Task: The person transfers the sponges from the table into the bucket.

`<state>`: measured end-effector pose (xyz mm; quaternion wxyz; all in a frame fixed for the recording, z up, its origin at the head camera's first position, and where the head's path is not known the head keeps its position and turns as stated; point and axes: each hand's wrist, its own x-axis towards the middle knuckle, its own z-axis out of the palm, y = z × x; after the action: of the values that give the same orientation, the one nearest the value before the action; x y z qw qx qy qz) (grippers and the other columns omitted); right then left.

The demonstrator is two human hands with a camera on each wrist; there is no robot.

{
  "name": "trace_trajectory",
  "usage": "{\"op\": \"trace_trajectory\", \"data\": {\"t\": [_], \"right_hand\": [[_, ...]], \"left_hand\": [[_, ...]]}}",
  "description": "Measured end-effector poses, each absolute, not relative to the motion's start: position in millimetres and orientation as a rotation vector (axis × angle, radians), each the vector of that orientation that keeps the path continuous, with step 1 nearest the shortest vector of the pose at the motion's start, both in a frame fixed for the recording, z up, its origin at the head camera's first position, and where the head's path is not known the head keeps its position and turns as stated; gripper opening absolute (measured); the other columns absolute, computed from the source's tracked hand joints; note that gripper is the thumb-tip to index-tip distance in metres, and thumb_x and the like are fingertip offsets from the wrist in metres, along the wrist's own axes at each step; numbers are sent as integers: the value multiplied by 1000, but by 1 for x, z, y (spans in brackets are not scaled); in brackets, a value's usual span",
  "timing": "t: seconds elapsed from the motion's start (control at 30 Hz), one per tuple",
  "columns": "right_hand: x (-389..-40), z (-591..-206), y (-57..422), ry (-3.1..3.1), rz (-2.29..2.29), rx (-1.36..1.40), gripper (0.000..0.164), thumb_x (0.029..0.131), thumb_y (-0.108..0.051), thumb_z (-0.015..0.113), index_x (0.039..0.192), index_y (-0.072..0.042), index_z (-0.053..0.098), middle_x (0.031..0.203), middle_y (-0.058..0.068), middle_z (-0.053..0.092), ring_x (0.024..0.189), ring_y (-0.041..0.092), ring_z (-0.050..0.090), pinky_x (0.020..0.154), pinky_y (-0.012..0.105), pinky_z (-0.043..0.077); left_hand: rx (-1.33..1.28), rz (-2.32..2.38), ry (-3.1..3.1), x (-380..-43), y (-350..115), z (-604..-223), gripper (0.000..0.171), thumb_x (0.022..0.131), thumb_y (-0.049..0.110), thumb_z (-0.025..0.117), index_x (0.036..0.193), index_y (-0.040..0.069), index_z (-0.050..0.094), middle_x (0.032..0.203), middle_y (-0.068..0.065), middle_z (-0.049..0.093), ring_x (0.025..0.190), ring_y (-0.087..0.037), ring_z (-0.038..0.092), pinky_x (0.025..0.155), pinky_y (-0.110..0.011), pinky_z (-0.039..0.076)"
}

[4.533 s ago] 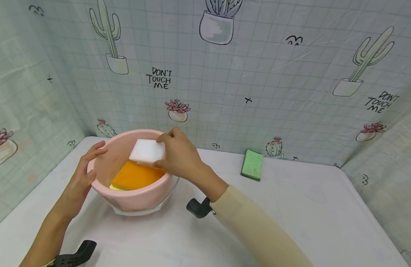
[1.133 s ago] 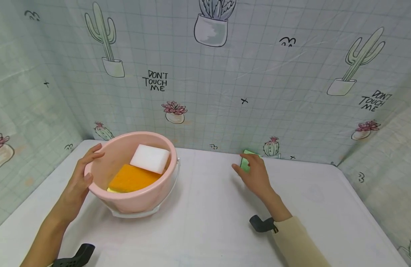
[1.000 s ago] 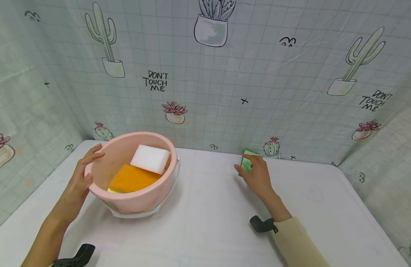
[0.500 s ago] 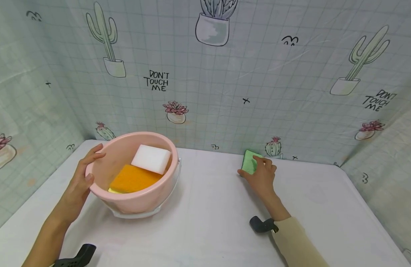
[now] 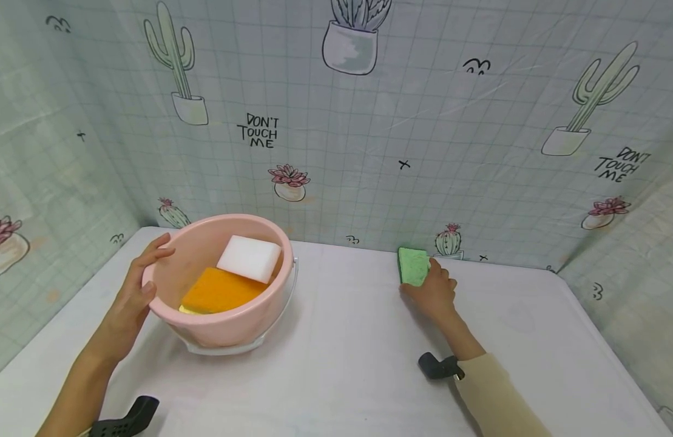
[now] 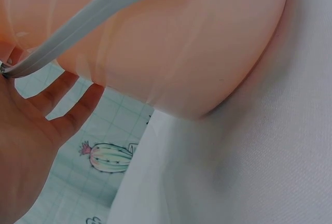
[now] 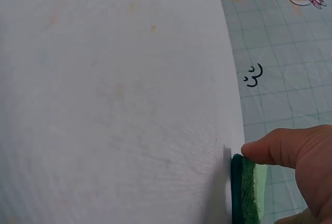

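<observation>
On the left of the table stands a pink bucket point(image 5: 227, 328) with a white handle point(image 6: 93, 19). My left hand point(image 5: 127, 297) grips its left rim, fingers over the edge. Inside the bucket lie a white sponge block point(image 5: 250, 258) and an orange sponge point(image 5: 221, 291), with a sliver of something yellow point(image 5: 187, 309) under the orange one. My right hand point(image 5: 437, 291) pinches a green sponge point(image 5: 412, 266) near the table's back edge, thumb at its near end and fingers at its right side. The right wrist view shows the thumb on the sponge's point(image 7: 251, 190) end; most fingers are hidden there.
A white-covered table point(image 5: 336, 364) spans the view. Behind it hangs a curtain point(image 5: 358, 133) printed with cacti, close to the green sponge. Each wrist wears a dark camera mount point(image 5: 440, 366).
The white block was let go in the bucket, and my right hand moved right to the green sponge. It has since closed on the sponge, which turned slightly. My left hand stayed on the rim.
</observation>
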<state>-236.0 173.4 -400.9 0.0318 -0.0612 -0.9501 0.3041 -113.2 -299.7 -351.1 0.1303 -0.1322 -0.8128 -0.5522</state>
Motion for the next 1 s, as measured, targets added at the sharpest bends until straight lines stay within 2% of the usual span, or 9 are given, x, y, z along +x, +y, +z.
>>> {"op": "trace_trajectory", "data": {"t": [0.13,0.27,0.43,0.53,0.63,0.73,0.83,1.0], "right_hand": [[-236,-397,178,-2973,927,-130,83,78,-17,68,144,9,24,133,34,39,116,53,30,90,66,33],[-236,-394,183,-2988,918,17,79,76,-11,68,142,9,30,133,32,43,114,50,35,87,60,36],[-233,-393,190,-2999,927,123,78,76,-9,68,142,9,31,132,35,40,115,49,34,91,57,34],[-230,-394,194,-3026,947,70,79,79,-16,70,143,7,30,134,38,31,117,52,27,90,60,35],[-226,-395,199,-3053,975,-17,80,81,-26,72,143,6,31,134,38,26,119,53,24,90,63,37],[-224,-396,202,-3048,1020,-51,81,81,-31,74,141,7,34,132,37,28,120,52,30,93,63,37],[-224,-398,203,-3021,1050,-48,78,82,-30,73,139,8,36,130,36,31,119,49,37,97,60,37],[-223,-397,206,-2950,1085,-45,74,82,-24,72,136,12,38,127,35,39,113,44,43,95,56,40]], "left_hand": [[-384,-1618,-2357,-114,-300,-351,53,98,28,35,149,19,27,158,7,5,142,-19,13,110,-45,25],[-385,-1637,-2347,-114,-299,-351,53,97,28,35,149,19,27,159,6,4,142,-20,11,109,-57,18],[-385,-1651,-2345,-114,-300,-351,53,97,28,35,149,19,27,159,7,4,142,-19,11,108,-61,15],[-398,-1650,-2352,-113,-300,-351,53,98,28,34,149,19,26,159,7,3,142,-19,10,110,-59,15],[-388,-1628,-2363,-113,-300,-350,53,98,28,34,149,20,27,158,7,4,142,-19,12,110,-53,20],[-390,-1619,-2368,-113,-300,-350,53,98,28,34,149,19,27,159,7,4,142,-19,12,111,-43,25],[-395,-1609,-2371,-113,-301,-350,52,98,27,34,149,19,27,158,6,4,142,-19,12,107,-28,31],[-403,-1593,-2364,-113,-300,-351,52,98,27,35,149,18,27,158,5,5,141,-19,13,100,-17,35]]}}
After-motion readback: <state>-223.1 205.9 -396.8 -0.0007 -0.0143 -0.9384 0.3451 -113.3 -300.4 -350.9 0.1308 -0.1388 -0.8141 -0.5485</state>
